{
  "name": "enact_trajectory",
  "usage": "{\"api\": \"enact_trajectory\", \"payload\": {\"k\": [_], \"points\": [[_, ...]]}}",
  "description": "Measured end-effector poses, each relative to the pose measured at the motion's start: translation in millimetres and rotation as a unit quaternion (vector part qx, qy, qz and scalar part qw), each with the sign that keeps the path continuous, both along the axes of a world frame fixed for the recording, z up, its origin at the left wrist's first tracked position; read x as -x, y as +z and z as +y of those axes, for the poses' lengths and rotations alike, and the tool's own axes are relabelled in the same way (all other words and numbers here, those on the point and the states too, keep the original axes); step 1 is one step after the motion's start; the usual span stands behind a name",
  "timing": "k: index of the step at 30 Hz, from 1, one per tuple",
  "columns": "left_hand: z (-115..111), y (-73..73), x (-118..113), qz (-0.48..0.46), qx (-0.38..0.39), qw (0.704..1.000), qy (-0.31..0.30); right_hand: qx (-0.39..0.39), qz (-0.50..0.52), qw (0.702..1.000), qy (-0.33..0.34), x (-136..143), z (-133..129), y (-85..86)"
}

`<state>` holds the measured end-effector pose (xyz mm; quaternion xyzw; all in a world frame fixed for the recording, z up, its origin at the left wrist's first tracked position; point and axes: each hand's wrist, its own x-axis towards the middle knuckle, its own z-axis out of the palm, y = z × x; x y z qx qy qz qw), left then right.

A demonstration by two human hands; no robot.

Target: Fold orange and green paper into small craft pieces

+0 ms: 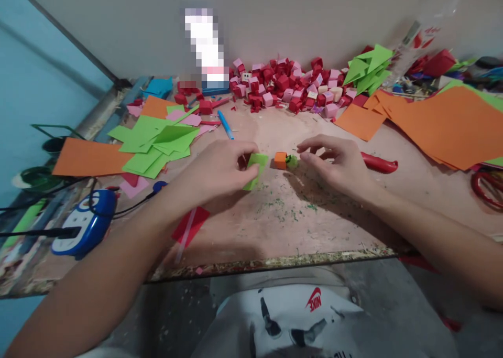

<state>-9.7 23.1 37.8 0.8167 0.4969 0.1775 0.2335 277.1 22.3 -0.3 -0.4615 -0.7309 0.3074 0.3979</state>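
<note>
My left hand point(239, 164) is closed on a small light-green piece of paper point(257, 170), pinched between thumb and fingers just above the table. Right of it, on the wood, lies a small orange paper cube point(280, 160) with a curled green paper bit point(292, 161) at its right side. My right hand point(328, 159) hovers close to that green bit, fingers bent and apart, with nothing visible in them. Beyond the right hand's wrist lies a red-handled tool point(379, 163), partly hidden by the hand.
Many red and pink paper cubes point(283, 83) are heaped along the wall. Green sheets point(157, 143) lie left, orange sheets point(444, 122) right. A blue pen point(225, 125), a blue-and-white power socket point(84, 224), red-handled scissors point(487, 187) and a plastic bottle point(416, 38) stand or lie around.
</note>
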Motion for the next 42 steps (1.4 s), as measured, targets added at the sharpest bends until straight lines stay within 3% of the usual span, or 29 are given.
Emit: {"api": "enact_trajectory", "payload": {"k": [3, 7, 16, 24, 34, 42], "points": [[5, -3.5, 2, 0.128, 0.018, 0.991, -0.033, -0.086, -0.098, 0.99, 0.054, 1, 13, -9.9], [1, -18.1, -5, 0.158, 0.015, 0.984, -0.079, -0.138, -0.169, 0.967, 0.131, 10, 27, -23.3], [2, -25.3, -4, 0.103, 0.001, 0.989, -0.103, -0.037, -0.076, 0.992, 0.097, 7, 22, -24.4], [2, -26.4, -4, 0.1, 0.01, 0.99, -0.099, -0.083, -0.108, 0.986, 0.098, 5, 22, -26.3], [1, -25.1, -7, 0.141, 0.003, 0.985, -0.102, -0.058, -0.116, 0.988, 0.08, 10, 27, -40.9], [2, -27.9, -5, 0.135, 0.005, 0.985, -0.109, -0.063, -0.107, 0.989, 0.085, 11, 21, -35.9]]}}
